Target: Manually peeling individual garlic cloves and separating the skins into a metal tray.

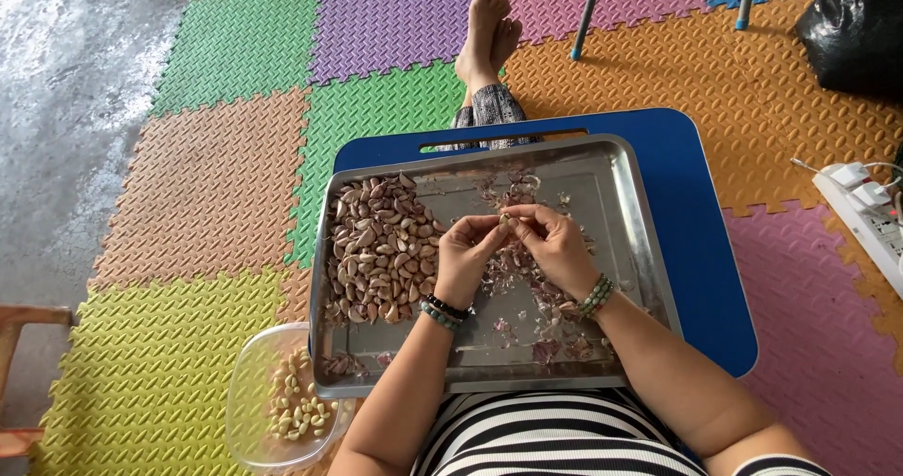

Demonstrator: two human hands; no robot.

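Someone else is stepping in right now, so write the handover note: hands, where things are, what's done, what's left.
Left hand and right hand: both pinch one small garlic clove between the fingers, above the rectangular steel tray.
Unpeeled brown cloves: piled on the tray's left side.
Papery purple skins: scattered on its right side.
Done: pale peeled cloves lie in the clear plastic tub on the floor mat, by the tray's near left corner.
Left: the large unpeeled pile.

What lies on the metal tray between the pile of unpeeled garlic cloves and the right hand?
In the head view, the left hand lies between the pile of unpeeled cloves and the right hand; both hands pinch one clove above the tray.
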